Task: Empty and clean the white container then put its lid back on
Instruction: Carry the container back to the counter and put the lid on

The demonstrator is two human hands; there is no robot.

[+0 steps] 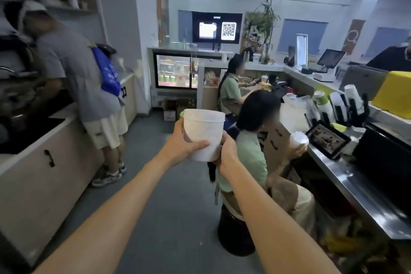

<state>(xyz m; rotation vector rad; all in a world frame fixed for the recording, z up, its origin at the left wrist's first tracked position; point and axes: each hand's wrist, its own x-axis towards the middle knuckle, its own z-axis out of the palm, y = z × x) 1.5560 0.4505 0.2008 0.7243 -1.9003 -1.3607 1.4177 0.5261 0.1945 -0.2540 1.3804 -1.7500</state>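
I hold a white cylindrical container [204, 128] upright at arm's length, above the grey floor. Its threaded rim is at the top and no lid is on it. My left hand [183, 144] wraps around its left side and front, thumb across the lower wall. My right hand [228, 151] presses against its lower right side. A small green patch shows behind the container's upper left edge; I cannot tell what it is. The inside of the container is hidden from this angle.
A person in grey with a blue bag [106, 73] bends over the left counter and dark sink [33, 131]. A person in green [253, 158] sits on a stool just right of my hands. A steel counter [355, 189] with cups and a tablet runs along the right.
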